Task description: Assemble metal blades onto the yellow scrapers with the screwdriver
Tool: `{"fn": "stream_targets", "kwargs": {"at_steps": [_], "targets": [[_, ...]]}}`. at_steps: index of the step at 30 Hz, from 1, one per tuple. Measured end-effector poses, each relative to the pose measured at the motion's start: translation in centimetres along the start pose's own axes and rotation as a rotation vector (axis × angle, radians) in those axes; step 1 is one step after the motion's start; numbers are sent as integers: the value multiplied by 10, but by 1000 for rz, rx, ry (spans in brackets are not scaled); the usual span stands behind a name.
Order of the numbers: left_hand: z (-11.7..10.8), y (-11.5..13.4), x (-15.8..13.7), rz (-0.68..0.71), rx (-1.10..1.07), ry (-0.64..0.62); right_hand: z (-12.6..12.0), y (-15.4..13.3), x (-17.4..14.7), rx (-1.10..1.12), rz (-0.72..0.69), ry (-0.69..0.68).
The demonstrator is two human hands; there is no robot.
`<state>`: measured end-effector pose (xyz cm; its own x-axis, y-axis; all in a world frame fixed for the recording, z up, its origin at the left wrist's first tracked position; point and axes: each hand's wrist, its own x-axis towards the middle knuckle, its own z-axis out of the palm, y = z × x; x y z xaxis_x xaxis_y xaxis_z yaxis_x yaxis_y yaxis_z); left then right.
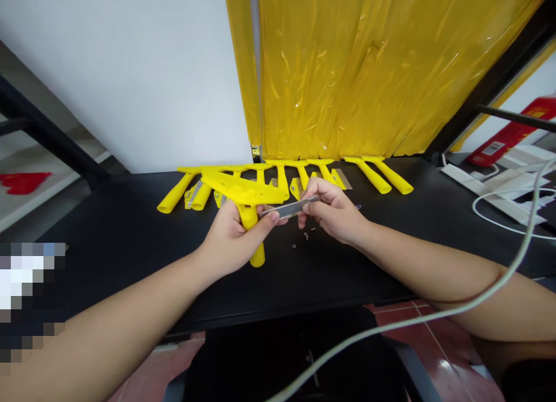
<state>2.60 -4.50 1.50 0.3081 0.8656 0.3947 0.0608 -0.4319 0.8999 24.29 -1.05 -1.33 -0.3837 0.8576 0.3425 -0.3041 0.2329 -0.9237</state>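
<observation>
My left hand is closed round the grip of a yellow T-shaped scraper handle, its wide head uppermost. The left thumb also presses on one end of a flat grey metal blade. At the blade's other end, my right hand pinches it between thumb and fingers. The blade lies beside the right end of the yellow head; whether they touch I cannot tell. Below the right hand, a few small screws and a washer lie on the black table.
Several more yellow scraper handles stand in a row along the table's back edge, some with metal plates beside them. Behind hangs a yellow plastic sheet next to a white panel. A white cable crosses in front of my right forearm.
</observation>
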Motion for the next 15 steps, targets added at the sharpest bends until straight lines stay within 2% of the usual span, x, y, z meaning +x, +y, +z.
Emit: {"fn": "stream_targets", "kwargs": {"at_steps": [5,10,15], "targets": [[0,0,2,-102,-177,106,-3,-3,0,36,57,-27],[-2,-2,4,-146,-209,113,-5,-3,0,29,129,-37],[-2,-5,4,-150,-201,78,-6,1,2,-64,147,56]]}}
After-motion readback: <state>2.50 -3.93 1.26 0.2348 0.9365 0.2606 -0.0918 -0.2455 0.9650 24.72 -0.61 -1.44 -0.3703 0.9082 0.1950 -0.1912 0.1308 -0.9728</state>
